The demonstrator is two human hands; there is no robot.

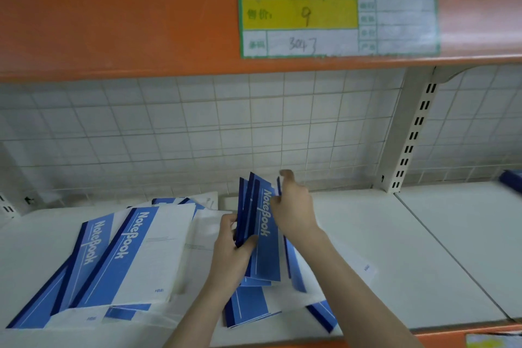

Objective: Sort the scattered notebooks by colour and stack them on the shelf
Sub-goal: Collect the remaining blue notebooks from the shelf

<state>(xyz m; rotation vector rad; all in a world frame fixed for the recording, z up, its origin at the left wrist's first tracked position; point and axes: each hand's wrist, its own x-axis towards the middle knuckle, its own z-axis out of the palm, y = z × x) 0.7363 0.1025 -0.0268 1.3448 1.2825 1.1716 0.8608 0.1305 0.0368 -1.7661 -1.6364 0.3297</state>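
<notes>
1. A small bundle of blue notebooks [258, 223] is held on edge above the white shelf [395, 240], spines tilted up and away, at the middle of the scene.
2. The bundle is gripped at its near left edge by the left hand [230, 251], with the thumb curled over the covers.
3. The far right side of the bundle is steadied by the right hand [295, 206]; its fingers are bent round the upper edge, though the exact hold is partly hidden by the hand itself.
4. More blue and white notebooks [132, 257] are spread in a loose, overlapping heap on the left part of the shelf, near the front edge.
5. Further notebooks [248, 305] lie flat beneath the held bundle and under both forearms.
6. The right part of the shelf is bordered by a slotted upright [409, 133].
7. A dark blue object [511, 179] is seen at the far right edge, cut off by the frame.
8. Overhead, an orange shelf rail [113, 22] carries a handwritten price label [339, 11].
9. A white wire grid [197, 127] backs the shelf.
</notes>
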